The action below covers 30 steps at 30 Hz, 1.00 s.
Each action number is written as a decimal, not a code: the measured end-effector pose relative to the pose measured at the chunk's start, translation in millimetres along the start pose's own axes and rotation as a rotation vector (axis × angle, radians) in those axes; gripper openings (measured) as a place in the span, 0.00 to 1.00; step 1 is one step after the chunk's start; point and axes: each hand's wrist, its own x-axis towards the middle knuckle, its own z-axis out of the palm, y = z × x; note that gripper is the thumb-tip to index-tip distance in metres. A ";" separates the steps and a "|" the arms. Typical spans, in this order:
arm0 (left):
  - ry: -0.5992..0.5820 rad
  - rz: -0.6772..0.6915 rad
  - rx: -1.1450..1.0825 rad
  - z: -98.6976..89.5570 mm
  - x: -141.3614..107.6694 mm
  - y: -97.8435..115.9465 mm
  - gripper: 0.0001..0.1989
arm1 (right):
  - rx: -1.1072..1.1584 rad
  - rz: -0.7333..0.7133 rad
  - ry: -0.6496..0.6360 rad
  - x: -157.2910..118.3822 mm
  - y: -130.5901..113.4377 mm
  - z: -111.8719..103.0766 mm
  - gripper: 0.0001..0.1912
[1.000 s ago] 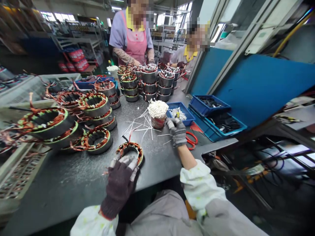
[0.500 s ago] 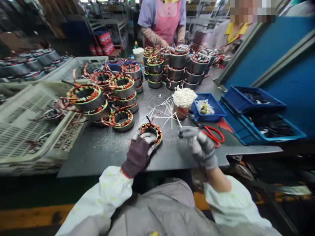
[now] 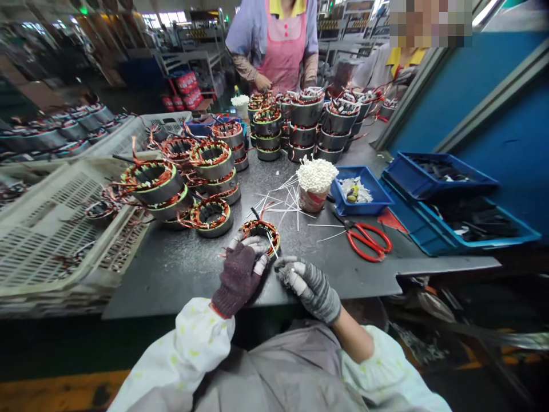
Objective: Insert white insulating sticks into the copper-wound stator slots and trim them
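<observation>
On the dark metal table, my left hand [image 3: 240,272], in a dark maroon glove with pale fingertips, is wrapped round the near left side of a copper-wound ring [image 3: 275,239]. My right hand [image 3: 306,283], in a grey striped glove, is pinched on the lower end of a thin white strip [image 3: 271,243]. The strip's upper end reaches over the ring's right side. Loose white strips [image 3: 281,200] lie behind the ring, beside a cup [image 3: 312,199] packed with white strips. Another wound ring [image 3: 211,216] sits to the left.
Stacked wound rings [image 3: 214,163] stand left and at the back. Pale plastic crates [image 3: 38,229] line the left. Red-handled scissors [image 3: 369,243], a small blue tray [image 3: 362,207] and stacked blue bins [image 3: 429,226] are at the right. Two people are across the table.
My right hand has moved left from near the scissors to the ring, bringing the white strip with it. My left hand remains on the ring.
</observation>
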 end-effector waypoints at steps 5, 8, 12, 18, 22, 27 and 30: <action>-0.012 -0.028 -0.020 -0.1 -0.6 -0.9 0.05 | -0.055 0.030 -0.014 -24.3 5.5 -5.0 0.11; -0.009 -0.044 -0.023 0.5 -1.4 -1.0 0.04 | -0.083 -0.007 -0.037 -23.2 10.6 -6.1 0.11; 0.006 -0.055 -0.050 1.3 -1.1 -0.7 0.04 | -0.180 -0.061 -0.008 -18.3 11.9 -10.0 0.11; 0.021 -0.034 -0.045 4.3 -1.7 -1.9 0.03 | -0.120 -0.019 -0.039 -11.2 6.2 -5.7 0.12; 0.055 -0.097 -0.062 7.2 -1.8 0.7 0.05 | 0.014 0.030 0.054 20.9 7.3 10.0 0.13; 0.127 -0.265 -0.066 10.3 0.9 7.1 0.14 | 0.404 0.410 0.135 41.7 8.0 18.5 0.16; 0.106 -0.248 -0.111 11.3 4.5 9.3 0.13 | 0.531 0.523 0.152 42.3 5.6 17.3 0.19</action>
